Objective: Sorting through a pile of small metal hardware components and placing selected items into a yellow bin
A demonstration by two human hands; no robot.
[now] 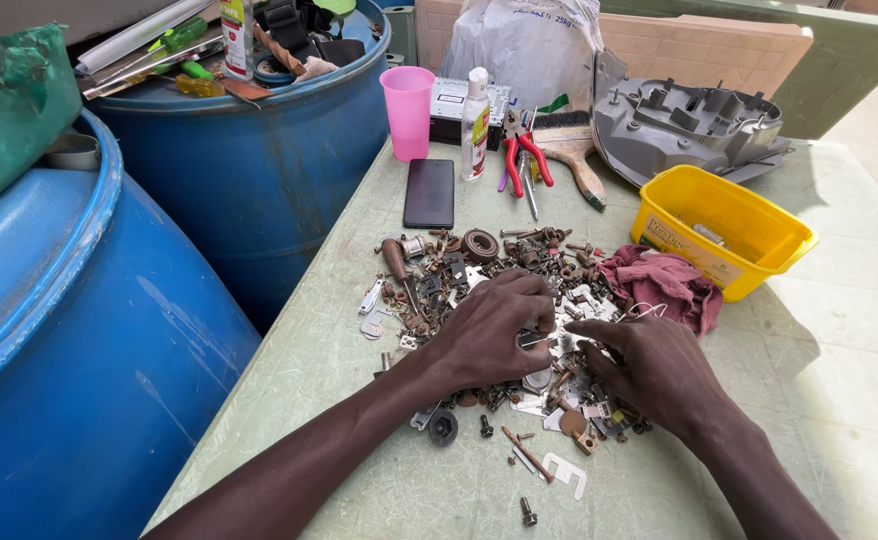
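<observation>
- Both hands in the scrap pile (504, 320) on the green table (339, 330): rusty screws, bolts, washers, small metal plates, all mixed.
- Left hand (489, 335): palm down, fingers curled, tips pressed together on sth small at pile centre – too small to tell what.
- Right hand (649, 365): palm down, fingers bent and pointing left into the pile, tips nearly meeting the left's; whether it pinches a bit or just rests, can't tell.
- Progress, as judged: pile looks barely gone through. No separate heaps by kind; bits lie spread w/ strays at the near edge – a screw (528, 515), a flat bracket (566, 473), a black round part (444, 427).
- Yellow tub (719, 235) right of pile: nearly bare inside, only a bit or two in it.
- Red rag (664, 285) lies betw. pile & tub, touching the pile.
- Beyond pile, untouched: phone (429, 193), pink cup (408, 112), white bottle (475, 125), red pliers (524, 150), brush (574, 160), grey housing (694, 130).
- Blue drums (249, 180) left of table, tools on the far one's lid.
</observation>
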